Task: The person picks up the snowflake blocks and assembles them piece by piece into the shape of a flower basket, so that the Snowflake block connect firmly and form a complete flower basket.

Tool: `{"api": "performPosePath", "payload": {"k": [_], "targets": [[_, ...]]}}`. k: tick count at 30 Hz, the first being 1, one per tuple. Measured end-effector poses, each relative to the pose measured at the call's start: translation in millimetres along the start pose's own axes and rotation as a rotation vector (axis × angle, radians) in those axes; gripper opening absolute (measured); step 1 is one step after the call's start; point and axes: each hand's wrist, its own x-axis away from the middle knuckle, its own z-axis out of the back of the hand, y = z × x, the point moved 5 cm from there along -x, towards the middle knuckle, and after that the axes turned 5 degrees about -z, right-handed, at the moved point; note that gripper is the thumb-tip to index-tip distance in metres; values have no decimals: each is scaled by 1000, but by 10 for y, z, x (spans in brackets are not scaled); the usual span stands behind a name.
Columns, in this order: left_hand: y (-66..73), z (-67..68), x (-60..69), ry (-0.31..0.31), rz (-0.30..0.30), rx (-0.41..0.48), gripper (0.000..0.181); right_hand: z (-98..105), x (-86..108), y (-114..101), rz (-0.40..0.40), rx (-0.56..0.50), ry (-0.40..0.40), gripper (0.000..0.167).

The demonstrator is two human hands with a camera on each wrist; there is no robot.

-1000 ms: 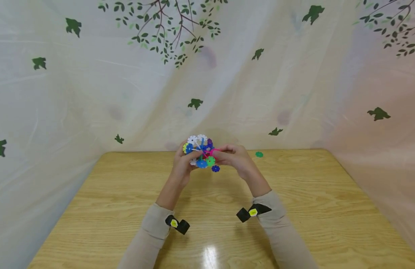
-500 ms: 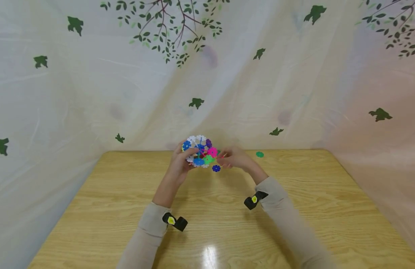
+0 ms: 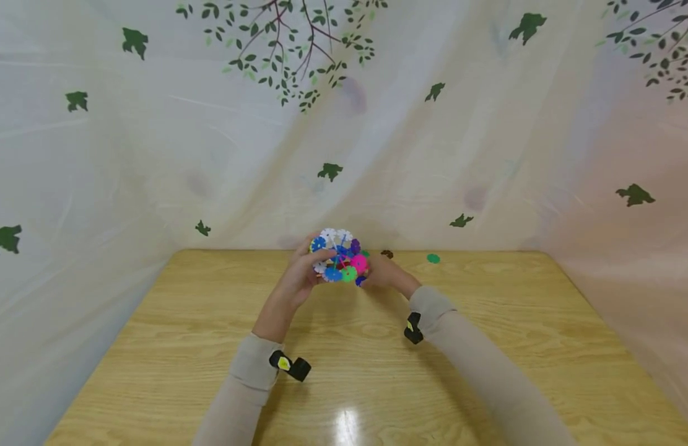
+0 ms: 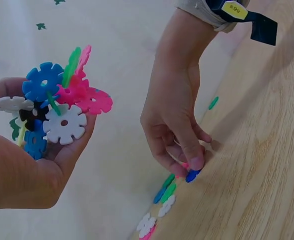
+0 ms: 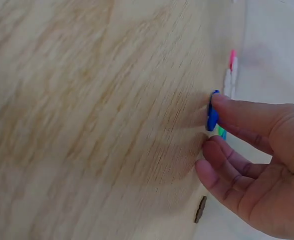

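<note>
My left hand (image 3: pixel 298 279) holds a ball-like cluster of interlocked snowflake discs (image 3: pixel 339 255) in white, blue, pink, green and purple, raised off the table. In the left wrist view, this cluster (image 4: pixel 64 124) sits against the palm and fingers. Down at the tabletop, my right hand (image 5: pixel 259 155) has its thumb and index finger at a loose dark blue snowflake disc (image 5: pixel 212 112), pinching it at the edge. Its other fingers are bent near the wood. In the head view the cluster partly covers the right fingertips.
Loose discs lie along the far part of the wooden table (image 3: pixel 344 359): a green one (image 3: pixel 433 258), a brown one (image 3: pixel 387 254), and several green, white and pink ones beside the right hand. A printed cloth backdrop (image 3: pixel 254 155) hangs behind.
My right hand has left the cluster and moved down to the blue disc on the table. A pink disc now shows on the cluster's right side. The left hand keeps its hold.
</note>
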Motion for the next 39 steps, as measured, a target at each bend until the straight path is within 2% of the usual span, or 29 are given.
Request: {"api": "performPosePath", "payload": {"k": [4,8,16,22,28,39], "targets": [[3,-3,-1,-33,0,-8,50,16,47,27,-4,4,44,14],[2,-5,8,-53,-4,-13,52,1,93,62,2,-61,48,26],[-14,-8,3,-75,-8,-31,59,-66,76,75,-21,-117,-1,27],[-8,-14,-1,-97,-13,-50,66,-61,105,77,-86,-149,-35,27],[4,-17,-2,-105,-36,-71,66,-41,147,64,-105,-166,-71,24],[-9,-31,8,-97,-21,-53,61,-31,246,43,-104,-190,-105,20]]}}
